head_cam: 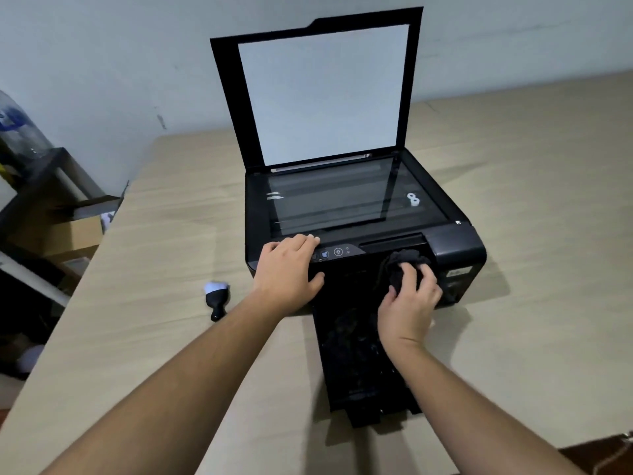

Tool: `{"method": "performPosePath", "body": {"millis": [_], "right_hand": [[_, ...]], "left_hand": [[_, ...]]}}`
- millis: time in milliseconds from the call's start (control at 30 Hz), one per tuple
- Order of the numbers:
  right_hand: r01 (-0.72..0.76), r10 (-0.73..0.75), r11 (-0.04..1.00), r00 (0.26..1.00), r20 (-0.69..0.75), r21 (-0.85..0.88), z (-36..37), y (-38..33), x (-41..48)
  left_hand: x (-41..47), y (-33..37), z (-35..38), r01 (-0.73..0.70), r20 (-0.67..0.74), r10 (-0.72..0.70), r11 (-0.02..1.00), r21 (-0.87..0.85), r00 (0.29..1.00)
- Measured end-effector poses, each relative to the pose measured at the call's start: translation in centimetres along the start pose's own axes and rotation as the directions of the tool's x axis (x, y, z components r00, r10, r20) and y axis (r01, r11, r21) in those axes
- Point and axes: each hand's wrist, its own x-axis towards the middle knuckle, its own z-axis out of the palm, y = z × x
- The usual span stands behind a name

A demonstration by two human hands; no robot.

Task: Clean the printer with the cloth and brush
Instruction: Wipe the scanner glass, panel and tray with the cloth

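Observation:
A black printer (455, 245) stands on a light wooden table (171, 234), its scanner lid (322, 94) raised upright and its output tray (356, 365) pulled out toward me. My left hand (287, 269) rests flat on the printer's front left corner, fingers near the control panel. My right hand (409, 303) grips a bunched black cloth (402, 264) against the printer's front opening. A small brush (216, 296) with a black handle and pale bristles lies on the table left of the printer, apart from both hands.
Two small white caps (412, 199) sit on the right of the scanner glass. A dark shelf with cardboard boxes (68, 228) and a water bottle (17, 132) stand off the table's left edge. A wall rises behind the printer.

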Motion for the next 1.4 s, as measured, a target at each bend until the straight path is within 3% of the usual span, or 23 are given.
{"method": "performPosePath", "body": {"millis": [100,233,367,500,633,833,900,1000,1067,1133,1200,1267,1333,1400], "right_hand": [[-0.234,0.230,0.956,0.972,0.043,0.174,1.2,-1.1,-0.4],[-0.390,0.416,0.847,0.909,0.006,0.360,0.7,-2.7,0.7],[-0.311,0.434,0.810,0.888,-0.151,0.497,0.0,-4.4,2.2],[-0.287,0.396,0.854,0.899,-0.186,0.433,1.5,-4.7,1.8],[-0.364,0.459,0.831,0.876,-0.148,0.420,2.0,-5.1,1.9],[-0.541,0.655,0.660,0.754,-0.047,0.521,0.8,-5.4,2.8],[-0.470,0.574,0.736,0.815,-0.080,0.487,0.8,-5.4,2.7],[-0.226,0.272,0.914,0.958,-0.096,0.336,1.8,-4.2,0.9],[-0.188,0.201,0.946,0.979,-0.022,0.263,2.3,-3.0,0.1],[-0.295,0.309,0.908,0.951,-0.002,0.298,1.9,-2.7,0.4],[-0.438,0.506,0.794,0.860,-0.060,0.422,1.1,-3.4,1.9],[-0.441,0.564,0.743,0.817,-0.117,0.503,0.4,-4.9,3.1],[-0.271,0.391,0.850,0.899,-0.196,0.452,0.3,-6.1,2.4],[-0.081,0.135,0.945,0.979,-0.153,0.315,1.5,-6.2,0.3]], "left_hand": [[0.2,-0.6,0.0,-0.049,0.015,0.048,0.998,0.026,0.999],[0.4,-0.9,-0.1,-0.097,0.030,0.096,0.995,0.033,0.995],[0.6,-1.3,-0.3,-0.132,0.034,0.131,0.991,0.023,0.991],[0.6,-1.5,-0.2,-0.149,0.028,0.149,0.989,0.011,0.988],[0.5,-1.5,-0.2,-0.146,0.026,0.146,0.989,0.001,0.989],[0.4,-1.5,-0.4,-0.164,0.025,0.165,0.986,-0.007,0.986],[0.4,-1.7,-0.4,-0.169,0.022,0.169,0.986,-0.007,0.985],[0.4,-1.7,-0.3,-0.170,0.021,0.170,0.985,-0.006,0.985],[0.4,-1.7,-0.3,-0.169,0.021,0.169,0.986,-0.006,0.985],[0.4,-1.7,-0.3,-0.165,0.023,0.165,0.986,-0.005,0.986],[0.4,-1.7,-0.3,-0.168,0.021,0.168,0.986,-0.003,0.986],[0.4,-1.7,-0.3,-0.172,0.029,0.172,0.985,0.005,0.985],[0.4,-1.7,-0.2,-0.178,0.033,0.177,0.984,0.014,0.984],[0.5,-1.9,-0.2,-0.177,0.031,0.176,0.984,0.015,0.984]]}}
